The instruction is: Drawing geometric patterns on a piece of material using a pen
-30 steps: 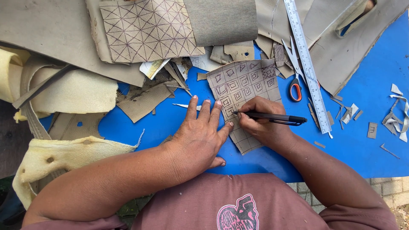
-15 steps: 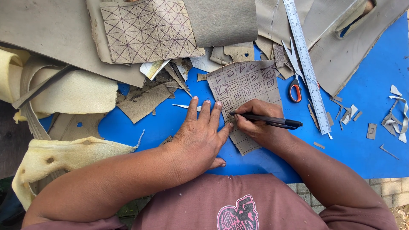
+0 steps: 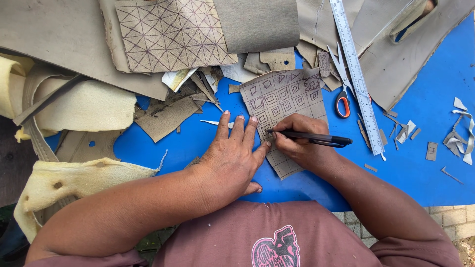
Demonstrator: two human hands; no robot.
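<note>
Right hand (image 3: pixel 302 148), centre of the frame, has its grip closed around a black pen (image 3: pixel 316 139), the tip down on a tan leather piece (image 3: pixel 284 101) marked with a grid of little squares. The pen's barrel points off to the right. Left hand (image 3: pixel 232 158) lies flat and open, holding nothing, palm on the blue desk (image 3: pixel 425 163) and fingertips pressing the left edge of that same leather piece, just beside the pen tip. The leather piece lies at centre, slightly above the hands.

Just right of it, orange-handled scissors (image 3: pixel 341 94) touch a long steel ruler (image 3: pixel 357 74) that runs diagonally from the top edge downward. Upper centre, a larger leather sheet with a triangle pattern (image 3: pixel 168 32). Yellow foam pieces (image 3: pixel 74 178) fill the left side. Small leather offcuts (image 3: pixel 457 136) are scattered at the right edge.
</note>
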